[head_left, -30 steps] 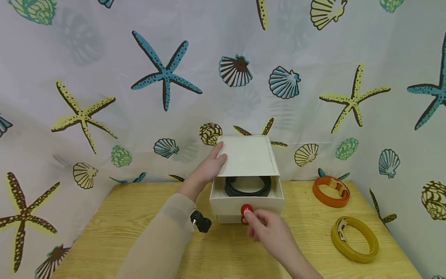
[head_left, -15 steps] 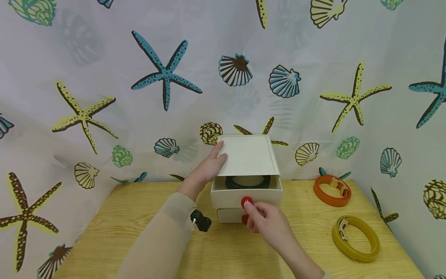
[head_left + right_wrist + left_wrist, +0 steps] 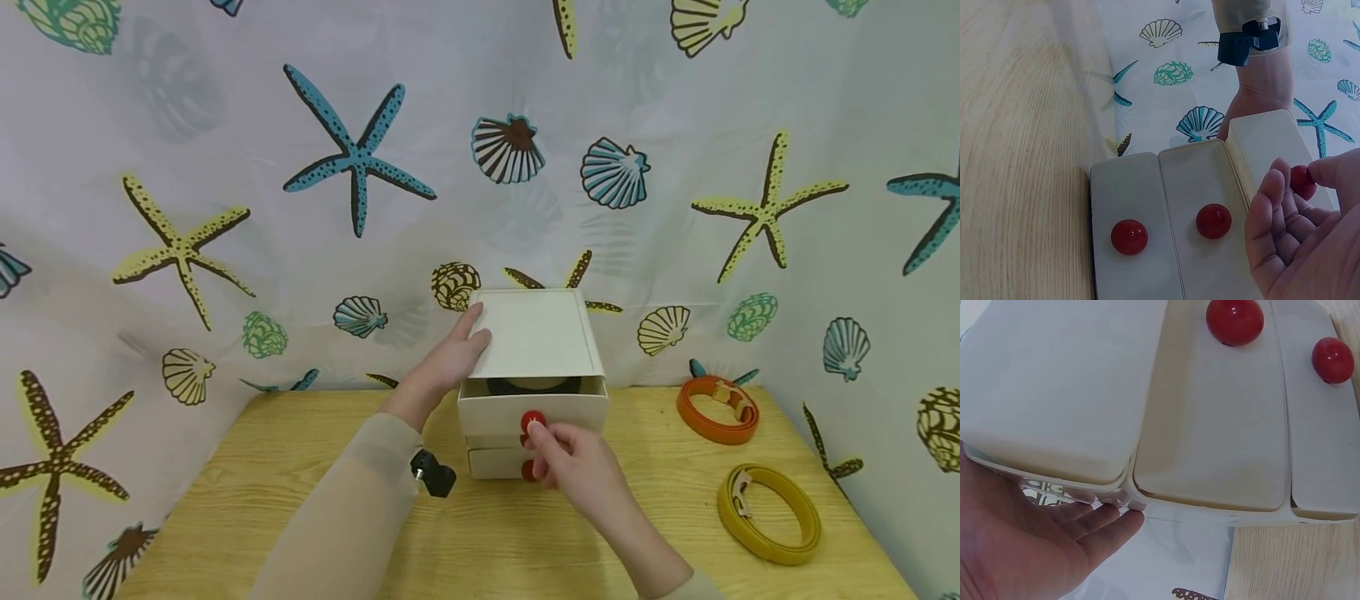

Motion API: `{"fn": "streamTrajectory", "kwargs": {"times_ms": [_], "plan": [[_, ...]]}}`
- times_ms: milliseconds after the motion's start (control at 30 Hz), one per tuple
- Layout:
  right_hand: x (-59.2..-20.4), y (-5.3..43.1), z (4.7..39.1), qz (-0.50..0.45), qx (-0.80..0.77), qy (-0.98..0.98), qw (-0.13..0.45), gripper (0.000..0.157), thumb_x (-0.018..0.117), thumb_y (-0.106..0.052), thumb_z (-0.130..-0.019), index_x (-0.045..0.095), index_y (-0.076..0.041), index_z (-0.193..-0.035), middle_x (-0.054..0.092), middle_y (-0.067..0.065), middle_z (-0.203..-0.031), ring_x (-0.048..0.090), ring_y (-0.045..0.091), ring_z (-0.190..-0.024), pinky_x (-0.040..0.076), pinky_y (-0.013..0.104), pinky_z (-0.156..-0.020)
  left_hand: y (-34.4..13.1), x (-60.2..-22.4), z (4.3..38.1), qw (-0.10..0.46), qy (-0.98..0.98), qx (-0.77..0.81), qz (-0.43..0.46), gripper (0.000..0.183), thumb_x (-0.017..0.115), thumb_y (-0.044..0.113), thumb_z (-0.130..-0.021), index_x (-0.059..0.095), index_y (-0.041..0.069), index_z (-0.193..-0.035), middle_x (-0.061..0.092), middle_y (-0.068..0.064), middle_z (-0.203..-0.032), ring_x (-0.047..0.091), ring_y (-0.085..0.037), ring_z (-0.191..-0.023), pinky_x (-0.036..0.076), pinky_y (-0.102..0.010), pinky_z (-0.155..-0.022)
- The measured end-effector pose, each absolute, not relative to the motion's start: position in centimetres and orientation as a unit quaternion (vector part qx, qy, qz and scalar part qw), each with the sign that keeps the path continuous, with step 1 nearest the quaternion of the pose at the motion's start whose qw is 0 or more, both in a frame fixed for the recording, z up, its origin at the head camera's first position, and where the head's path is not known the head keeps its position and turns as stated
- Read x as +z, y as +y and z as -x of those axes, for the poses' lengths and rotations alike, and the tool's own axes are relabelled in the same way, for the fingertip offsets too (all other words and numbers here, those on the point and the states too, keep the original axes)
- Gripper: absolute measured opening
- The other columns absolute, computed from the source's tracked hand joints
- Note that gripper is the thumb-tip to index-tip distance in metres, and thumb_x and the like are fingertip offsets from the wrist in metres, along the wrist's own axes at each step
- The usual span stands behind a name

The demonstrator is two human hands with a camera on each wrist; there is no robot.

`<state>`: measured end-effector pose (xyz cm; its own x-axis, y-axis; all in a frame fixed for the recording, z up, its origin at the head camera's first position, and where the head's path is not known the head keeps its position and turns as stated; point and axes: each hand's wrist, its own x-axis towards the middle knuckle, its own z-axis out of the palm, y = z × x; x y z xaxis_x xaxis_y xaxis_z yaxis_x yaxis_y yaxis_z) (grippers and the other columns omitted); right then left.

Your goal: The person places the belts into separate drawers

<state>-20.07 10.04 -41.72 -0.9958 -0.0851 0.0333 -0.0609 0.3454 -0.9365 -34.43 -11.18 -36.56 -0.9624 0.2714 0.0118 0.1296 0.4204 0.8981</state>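
Observation:
A small white drawer cabinet (image 3: 536,333) stands on the table with its top drawer (image 3: 491,412) partly out. Inside that drawer, a coiled black belt (image 3: 517,387) shows through the narrow gap under the cabinet's top. My right hand (image 3: 581,467) pinches the drawer's red knob (image 3: 1302,182) between thumb and finger. My left hand (image 3: 456,354) rests against the cabinet's upper left edge; in the left wrist view its fingers (image 3: 1107,534) lie extended along the side wall. Two lower drawers sit flush, each with a round red knob (image 3: 1235,322).
At the right of the wooden table (image 3: 315,483) lie a coiled orange belt (image 3: 701,427) and, nearer, a coiled yellow belt (image 3: 783,546). A white curtain (image 3: 450,67) printed with starfish and shells hangs behind and along both sides.
The top drawer has slid inward, away from the person, with my right hand on its knob. Less of the black belt shows. My left hand has stayed in place.

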Motion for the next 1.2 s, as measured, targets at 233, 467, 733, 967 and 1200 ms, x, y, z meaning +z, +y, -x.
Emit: {"fn": "streamTrajectory", "kwargs": {"times_ms": [233,467,733,967,1200], "plan": [[-41.5,10.0,20.5,0.039,-0.586,0.809,0.014,0.044,0.064,-0.049,-0.112,0.080,-0.010,-0.099,0.072,0.004,-0.078,0.066,0.024,-0.072,0.058,0.038,-0.072,-11.1,-36.5,34.3,0.074,0.842,0.523,-0.111,0.069,0.036,0.036,-0.119,0.006,0.023,-0.180,-0.001,-0.008,-0.186,-0.001,-0.030,-0.170,0.004,-0.055,-0.135],[-41.4,9.9,21.1,0.033,-0.591,0.806,0.021,0.046,0.064,-0.049,-0.112,0.079,-0.007,-0.101,0.071,0.005,-0.079,0.065,0.024,-0.073,0.060,0.039,-0.074,-11.2,-36.5,34.1,0.070,0.848,0.514,-0.110,0.069,0.036,0.036,-0.119,0.005,0.022,-0.180,-0.002,-0.009,-0.186,-0.002,-0.031,-0.170,0.003,-0.054,-0.135],[-41.5,10.0,21.8,0.035,-0.587,0.808,0.017,0.048,0.063,-0.047,-0.113,0.077,-0.004,-0.096,0.070,0.005,-0.076,0.065,0.024,-0.072,0.062,0.046,-0.078,-11.3,-36.3,34.0,0.069,0.849,0.510,-0.116,0.069,0.034,0.035,-0.119,0.005,0.020,-0.180,-0.002,-0.010,-0.186,-0.003,-0.031,-0.170,0.003,-0.054,-0.135],[-41.6,10.1,22.3,0.039,-0.584,0.811,0.012,0.050,0.063,-0.048,-0.113,0.075,-0.005,-0.089,0.069,0.005,-0.075,0.064,0.022,-0.072,0.057,0.039,-0.073,-11.1,-36.3,33.9,0.067,0.850,0.510,-0.113,0.068,0.034,0.036,-0.120,0.005,0.022,-0.180,-0.002,-0.009,-0.186,-0.003,-0.031,-0.170,0.003,-0.055,-0.135],[-41.6,10.1,22.7,0.043,-0.584,0.811,0.007,0.050,0.063,-0.048,-0.113,0.075,-0.007,-0.088,0.069,0.005,-0.076,0.064,0.021,-0.072,0.056,0.037,-0.073,-10.9,-36.2,33.9,0.065,0.851,0.511,-0.102,0.068,0.035,0.036,-0.119,0.007,0.024,-0.180,0.001,-0.009,-0.186,-0.001,-0.031,-0.170,0.004,-0.056,-0.135]]}}
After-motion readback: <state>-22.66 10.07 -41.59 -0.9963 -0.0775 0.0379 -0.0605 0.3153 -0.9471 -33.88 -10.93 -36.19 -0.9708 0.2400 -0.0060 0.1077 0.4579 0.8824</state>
